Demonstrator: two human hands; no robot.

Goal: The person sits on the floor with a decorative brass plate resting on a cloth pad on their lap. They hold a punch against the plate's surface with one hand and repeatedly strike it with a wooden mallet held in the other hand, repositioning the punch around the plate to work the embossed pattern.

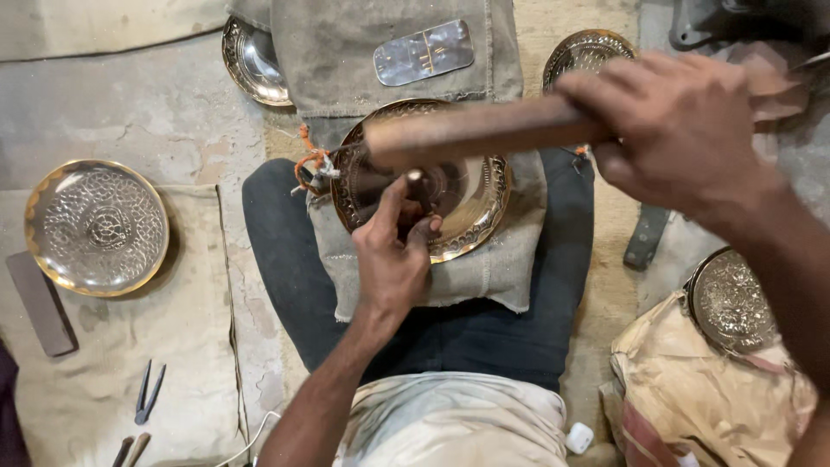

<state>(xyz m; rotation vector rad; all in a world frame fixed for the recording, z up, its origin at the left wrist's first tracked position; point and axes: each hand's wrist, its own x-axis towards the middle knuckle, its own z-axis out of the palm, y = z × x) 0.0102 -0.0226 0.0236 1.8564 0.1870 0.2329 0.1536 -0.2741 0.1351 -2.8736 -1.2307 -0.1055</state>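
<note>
From the head camera we look down on a person sitting on the floor, with a folded grey canvas cloth (484, 268) laid over the lap in dark trousers. On this cloth rests a round engraved brass plate (471, 203), shiny in the middle and patterned on its rim. The left hand (393, 251) is on the near side of the plate, and its fingers pinch a small thin metal punch (418, 183), which stands with its tip on the plate's inner surface. The right hand (679, 130) is raised above, its fingers clenched around a long brown wooden mallet (475, 130), which lies blurred across the upper part of the plate. We cannot tell whether the mallet touches the punch. On the left, on a pale cloth, sits another round embossed brass plate (97, 227), with a dark flat rectangular bar (41, 304) beside it and small dark pliers (149, 393) nearer to us. On the right, a darker embossed round plate (731, 303) lies on crumpled beige paper (692, 389).
</note>
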